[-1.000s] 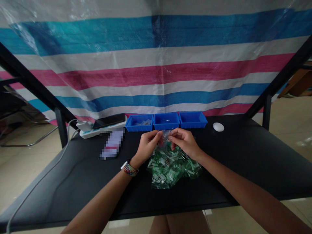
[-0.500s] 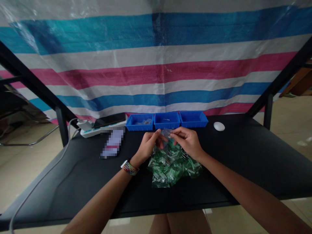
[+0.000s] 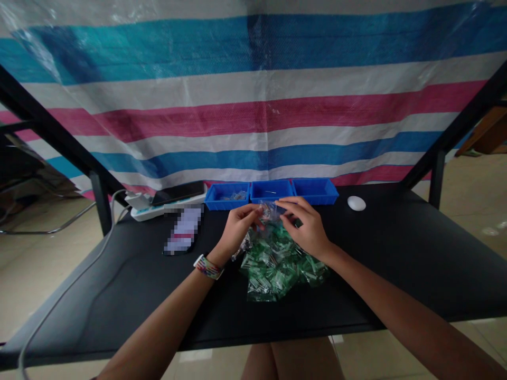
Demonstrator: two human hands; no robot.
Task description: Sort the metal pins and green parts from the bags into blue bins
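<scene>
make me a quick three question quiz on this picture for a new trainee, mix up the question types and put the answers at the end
1. How many blue trays stand in the row?

2. True or false: the green packets are lying inside one of the trays.

3. What is between the fingers of the left hand and those of the right hand?
a) a phone
b) clear plastic
c) a power strip

Key:
1. Three.
2. False; they lie on the black table, in front of the trays.
3. b
</scene>
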